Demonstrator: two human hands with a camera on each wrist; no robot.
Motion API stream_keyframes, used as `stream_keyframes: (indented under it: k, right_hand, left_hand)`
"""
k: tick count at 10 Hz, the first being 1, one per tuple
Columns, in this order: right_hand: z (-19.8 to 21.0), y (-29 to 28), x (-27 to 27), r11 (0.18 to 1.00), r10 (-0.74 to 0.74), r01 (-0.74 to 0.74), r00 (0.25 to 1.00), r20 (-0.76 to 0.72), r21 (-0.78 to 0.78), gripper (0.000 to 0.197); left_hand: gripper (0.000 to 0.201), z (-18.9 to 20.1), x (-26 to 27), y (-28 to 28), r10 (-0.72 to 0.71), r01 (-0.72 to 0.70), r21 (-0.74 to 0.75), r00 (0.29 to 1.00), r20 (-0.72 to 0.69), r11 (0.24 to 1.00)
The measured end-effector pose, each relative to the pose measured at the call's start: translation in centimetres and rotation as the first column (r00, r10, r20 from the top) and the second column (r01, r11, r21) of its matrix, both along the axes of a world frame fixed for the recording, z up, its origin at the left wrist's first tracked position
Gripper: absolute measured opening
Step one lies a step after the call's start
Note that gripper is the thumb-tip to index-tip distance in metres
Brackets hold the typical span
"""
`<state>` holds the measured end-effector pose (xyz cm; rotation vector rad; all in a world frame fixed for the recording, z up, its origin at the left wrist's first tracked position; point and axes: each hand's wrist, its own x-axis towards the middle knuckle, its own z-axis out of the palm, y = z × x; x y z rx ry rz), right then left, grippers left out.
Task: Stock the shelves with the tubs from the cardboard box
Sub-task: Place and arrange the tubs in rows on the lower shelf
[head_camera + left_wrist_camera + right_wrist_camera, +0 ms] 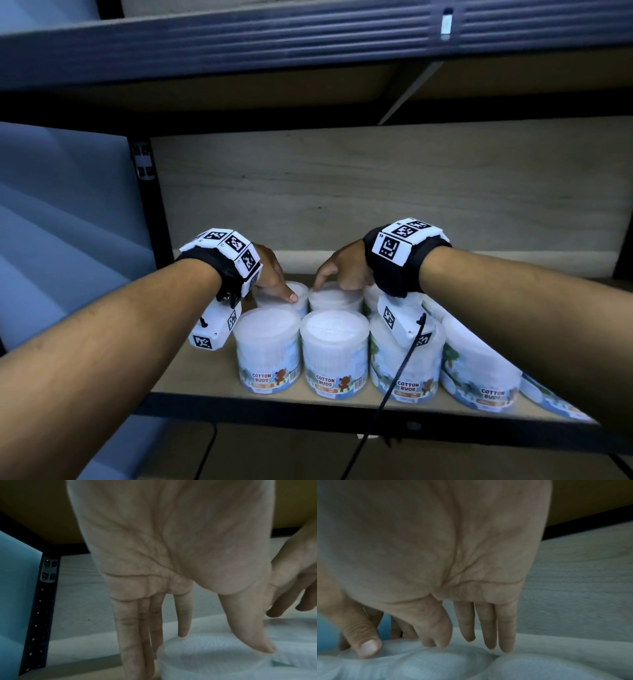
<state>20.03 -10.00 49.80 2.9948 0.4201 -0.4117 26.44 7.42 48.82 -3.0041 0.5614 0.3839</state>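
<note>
Left hand: the left hand (270,270) reaches to the back row, fingers straight and down along the left side of the back-left tub (286,297), thumb resting on its lid; nothing is clasped. It looks like a nudge to square the tub in its row.
Right hand: the right hand (342,267) sits just beside it over the next back tub (337,298), fingers relaxed and extended, tips on or near the lid, thumb touching the top; not gripping.
Tubs: 2 rows stand upright on the wooden shelf (212,373), packed side by side, likely to save space. The front row shows 4 labels facing out, probably for shoppers.
Look: clear round tubs, white cotton buds inside, "COTTON BUDS" label with a cartoon bear.
Box: the cardboard box is not in view.
</note>
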Motion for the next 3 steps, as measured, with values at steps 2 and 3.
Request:
stream_keyframes:
  k: [2, 3]
  right_hand:
    - [1.6, -2.1, -4.8, 0.99, 0.083, -0.119, 0.928, 0.364, 0.079, 0.052]
    - [3.2, -5.2, -12.1, 0.917, 0.086, -0.287, 0.822, 0.563, 0.278, 0.045]
  left_hand:
    - [0.049, 0.1, -3.8, 2.4, -0.13, 0.329, -0.299, 0.836, 0.533, 0.896]
    - [0.02, -2.6, -11.7, 5.6, -0.101, 0.653, -0.384, 0.577, 0.811, 0.653]
